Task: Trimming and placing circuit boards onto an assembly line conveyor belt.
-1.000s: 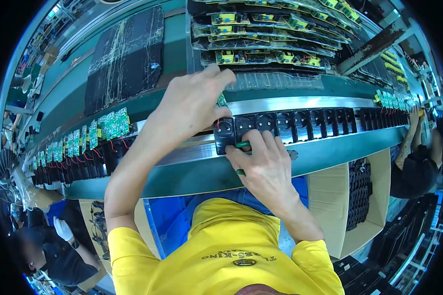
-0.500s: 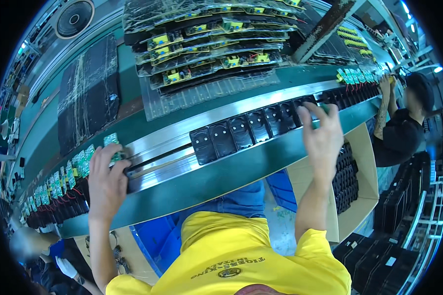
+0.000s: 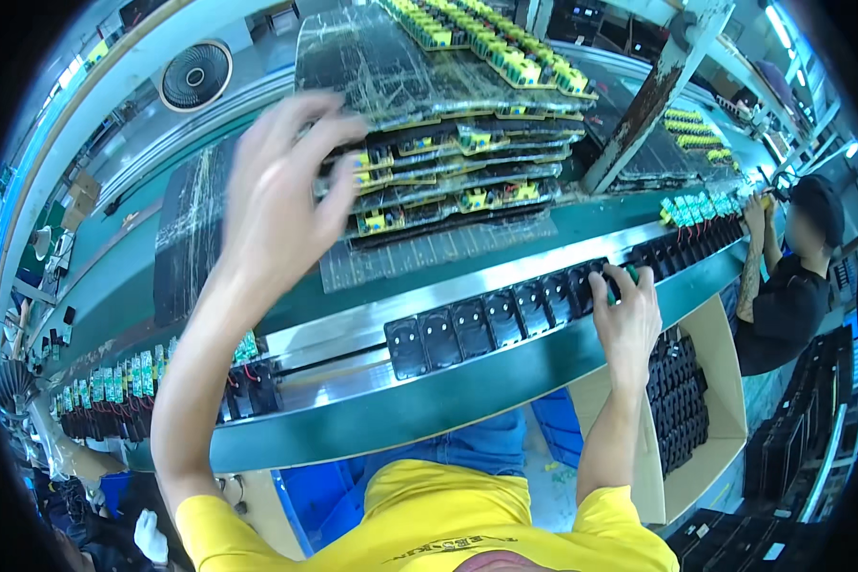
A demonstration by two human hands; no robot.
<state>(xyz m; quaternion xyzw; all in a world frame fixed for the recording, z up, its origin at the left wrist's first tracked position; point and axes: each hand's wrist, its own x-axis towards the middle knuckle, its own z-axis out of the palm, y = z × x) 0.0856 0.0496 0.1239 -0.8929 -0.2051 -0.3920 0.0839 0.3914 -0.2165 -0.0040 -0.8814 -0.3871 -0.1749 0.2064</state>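
Head: left fingers (image 3: pixel 328 139) parted, empty, near stacked boards (image 3: pixel 475 141); right fingers (image 3: pixel 620 279) curled round green-handled tool (image 3: pixel 632 273).

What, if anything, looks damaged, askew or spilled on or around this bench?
The post beyond the right hand looks worn, its pale surface broken by rusty brown patches. The dark board at the left is marked with pale scuffs. The row of black cases looks orderly, and no spill shows.

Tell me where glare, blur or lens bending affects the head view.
Head view: glare whitens the metal rail; blur softens the left hand; fisheye bending curves the green workbench; a ceiling lamp glows white at upper right; the corners are black.
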